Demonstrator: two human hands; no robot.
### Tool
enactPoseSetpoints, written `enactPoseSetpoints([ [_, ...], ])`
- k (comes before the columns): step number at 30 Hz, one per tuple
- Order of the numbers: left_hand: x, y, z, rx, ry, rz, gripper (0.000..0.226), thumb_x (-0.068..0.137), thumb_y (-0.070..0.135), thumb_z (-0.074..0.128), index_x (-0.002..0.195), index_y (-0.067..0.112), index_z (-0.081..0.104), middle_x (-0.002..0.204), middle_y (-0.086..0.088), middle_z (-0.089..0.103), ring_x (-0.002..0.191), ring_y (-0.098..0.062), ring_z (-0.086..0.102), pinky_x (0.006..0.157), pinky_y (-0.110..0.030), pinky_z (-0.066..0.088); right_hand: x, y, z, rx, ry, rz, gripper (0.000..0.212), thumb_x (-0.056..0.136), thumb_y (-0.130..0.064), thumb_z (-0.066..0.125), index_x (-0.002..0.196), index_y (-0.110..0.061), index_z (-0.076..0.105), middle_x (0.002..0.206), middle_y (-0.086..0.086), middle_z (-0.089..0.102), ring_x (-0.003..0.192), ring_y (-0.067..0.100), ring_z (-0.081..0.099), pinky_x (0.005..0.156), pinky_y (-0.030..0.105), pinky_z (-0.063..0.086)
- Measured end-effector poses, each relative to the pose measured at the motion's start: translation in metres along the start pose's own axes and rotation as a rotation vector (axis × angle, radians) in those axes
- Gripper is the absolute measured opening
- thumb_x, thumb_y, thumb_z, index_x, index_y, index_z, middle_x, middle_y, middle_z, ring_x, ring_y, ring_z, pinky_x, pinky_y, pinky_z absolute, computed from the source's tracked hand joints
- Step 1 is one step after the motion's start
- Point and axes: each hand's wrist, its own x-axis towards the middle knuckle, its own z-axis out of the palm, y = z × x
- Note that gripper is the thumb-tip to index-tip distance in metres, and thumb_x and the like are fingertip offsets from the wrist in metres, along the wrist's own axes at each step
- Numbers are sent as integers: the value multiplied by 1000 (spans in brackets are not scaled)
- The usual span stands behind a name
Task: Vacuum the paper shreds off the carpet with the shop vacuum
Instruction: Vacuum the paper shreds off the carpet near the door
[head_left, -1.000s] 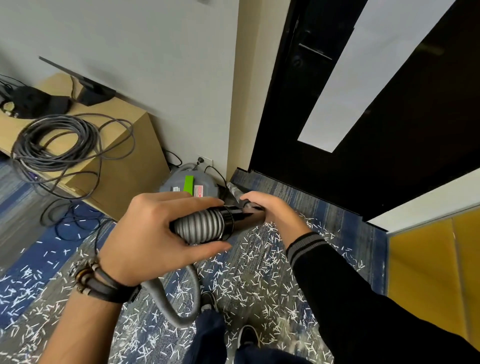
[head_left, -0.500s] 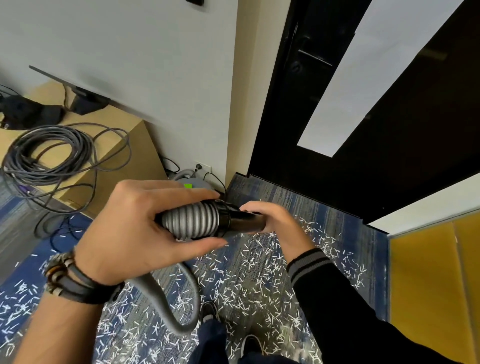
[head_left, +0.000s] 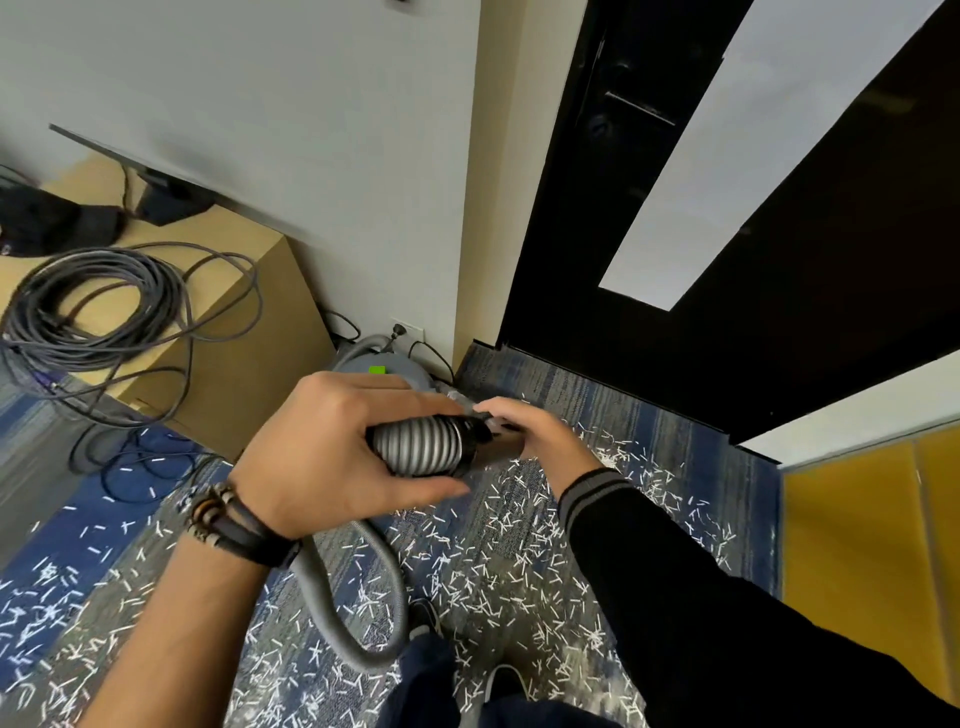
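Note:
My left hand (head_left: 332, 457) grips the ribbed grey end of the vacuum hose (head_left: 421, 447), held level at mid-frame. My right hand (head_left: 540, 436) closes over the black nozzle piece (head_left: 475, 439) at the hose's tip, hiding most of it. The hose loops down past my left wrist and curls over the floor (head_left: 358, 639). The grey shop vacuum (head_left: 374, 364) with a green label sits by the wall behind my hands, mostly hidden. White paper shreds (head_left: 498, 561) litter the blue and grey carpet all around my feet.
A tan cabinet (head_left: 244, 332) stands at left with a coil of grey cable (head_left: 93, 306) on top and loose cables on the floor beside it. A black door (head_left: 779, 322) is ahead on the right. A yellow panel (head_left: 872, 540) stands at far right.
The hose end and both hands have lowered slightly in view and shifted a little; my right hand has slid closer over the black nozzle piece. The view has tilted.

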Motion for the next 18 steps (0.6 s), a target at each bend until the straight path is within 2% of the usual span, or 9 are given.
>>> enactPoseSetpoints([
  [3, -2, -5, 0, -6, -46, -17, 57, 69, 67, 85, 115, 34, 78, 95, 15, 76, 86, -1, 71, 78, -32, 59, 8, 14, 7, -39, -31, 80, 12, 99, -21, 50, 99, -9, 54, 63, 4, 64, 51, 14, 64, 54, 25, 51],
  [5, -4, -2, 0, -11, -69, -15, 58, 67, 69, 85, 114, 36, 79, 96, 18, 76, 87, 3, 70, 79, -29, 58, 6, 20, 12, 11, 4, 97, 16, 101, -23, 47, 101, -8, 55, 72, 5, 64, 59, 16, 63, 61, 29, 50],
  [8, -5, 8, -5, -34, -65, -2, 58, 66, 69, 85, 114, 37, 78, 96, 19, 76, 86, 5, 70, 78, -27, 58, 0, 45, 0, 183, 12, 4, 21, 98, -24, 56, 109, -6, 59, 96, 15, 66, 74, 20, 63, 66, 33, 55],
  [10, -4, 18, -8, -42, -75, 33, 57, 68, 69, 84, 114, 36, 79, 95, 19, 76, 85, 4, 70, 76, -26, 58, 4, 61, -8, 195, 17, 30, 36, 93, -30, 63, 117, -3, 57, 116, 25, 62, 81, 24, 65, 72, 37, 55],
  [13, -4, 37, -6, -46, -139, 95, 56, 68, 70, 83, 114, 37, 78, 97, 24, 74, 87, 9, 68, 78, -17, 56, 24, 93, -17, 216, -27, 43, 47, 88, -31, 66, 121, -2, 50, 106, 18, 60, 90, 30, 60, 85, 44, 51],
  [15, -7, 49, 0, -61, -196, 111, 56, 67, 71, 83, 114, 40, 77, 97, 26, 73, 86, 11, 67, 76, -15, 55, 18, 113, -16, 259, -27, 33, 61, 83, -33, 73, 126, 1, 47, 116, 20, 55, 104, 34, 53, 97, 49, 44],
  [16, -10, 53, 4, -71, -219, 114, 56, 67, 71, 84, 115, 41, 76, 96, 26, 72, 85, 11, 67, 74, -16, 55, 26, 128, -20, 298, -38, 50, 71, 83, -33, 72, 135, 6, 44, 120, 21, 53, 107, 35, 53, 100, 50, 44],
  [17, -14, 57, 7, -77, -231, 119, 57, 67, 70, 84, 115, 42, 75, 95, 26, 72, 85, 11, 66, 72, -16, 56, 29, 140, -22, 366, -70, 66, 81, 82, -33, 73, 144, 6, 37, 121, 21, 52, 107, 34, 54, 100, 51, 45],
  [18, -18, 62, 9, -82, -235, 122, 57, 67, 70, 85, 116, 42, 75, 95, 26, 72, 84, 11, 66, 71, -16, 55, 3, 137, -14, 331, -46, 87, 86, 79, -32, 75, 146, 5, 36, 120, 22, 53, 105, 33, 55, 99, 50, 46],
])
